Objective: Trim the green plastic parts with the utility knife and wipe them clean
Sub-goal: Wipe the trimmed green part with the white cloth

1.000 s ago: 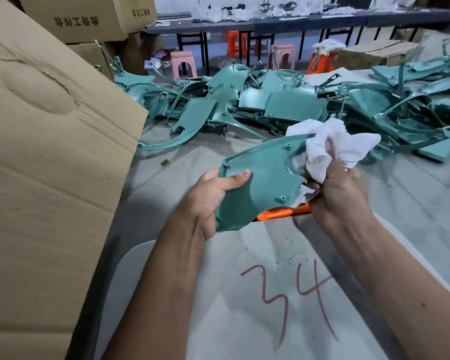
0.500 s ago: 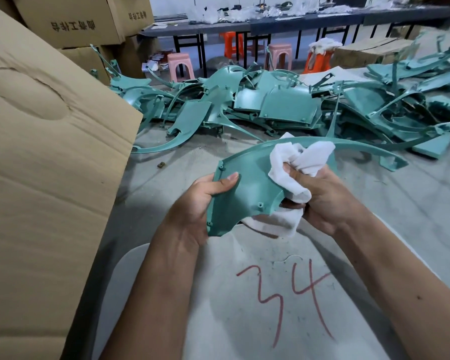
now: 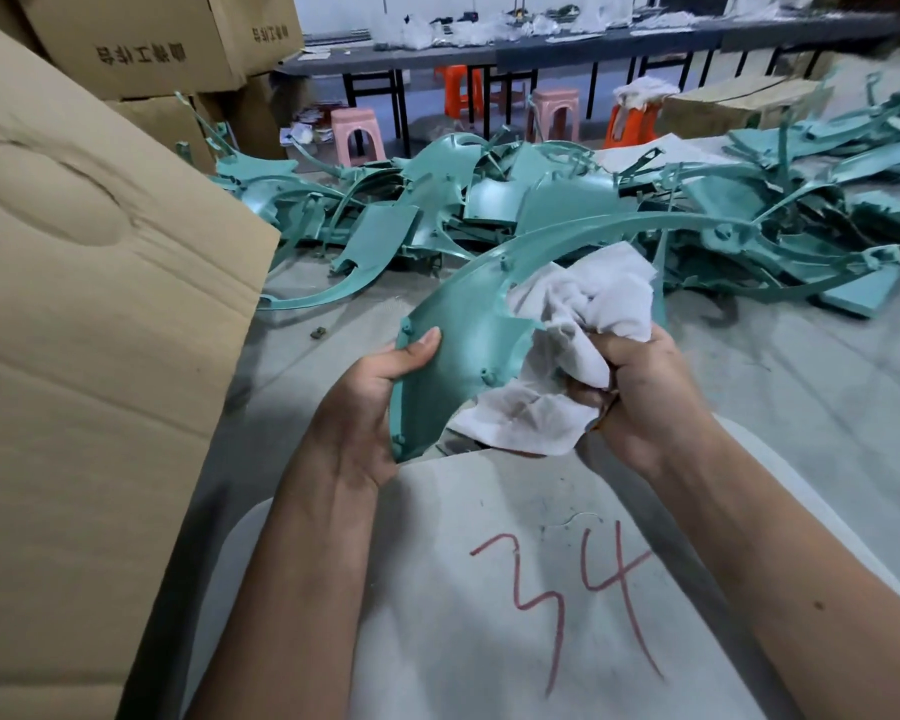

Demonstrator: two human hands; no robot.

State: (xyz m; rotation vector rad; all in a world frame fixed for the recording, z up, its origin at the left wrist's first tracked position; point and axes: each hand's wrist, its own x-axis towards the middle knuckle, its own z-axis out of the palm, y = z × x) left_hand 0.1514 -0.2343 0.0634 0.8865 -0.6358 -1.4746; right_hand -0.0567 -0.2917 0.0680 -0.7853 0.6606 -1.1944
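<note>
We hold the green part (image 3: 463, 350) up in front of us, above the grey board marked 34 (image 3: 541, 615), and everything turns on how its long curve runs: the broad end sits low by our left hand (image 3: 365, 407), and from there the part sweeps up and off to the right as a thin arc, passing over the top of the cloth. Our left hand grips that broad end at its left edge, thumb laid flat on the near face and the fingers hidden behind. Our right hand (image 3: 640, 392) sits just right of the part, fingers curled tight round a bunched white cloth (image 3: 583, 324) that presses against the part's inner edge. A sliver of orange shows under that fist; we judge it may be the knife, but cannot tell. So the right hand is the nearer one to the unwiped arc, and we judge the next stroke should follow the curve up and to the right. Beyond the part, more green parts (image 3: 567, 210) lie heaped on the floor; left of it stands a cardboard box (image 3: 100, 304).
</note>
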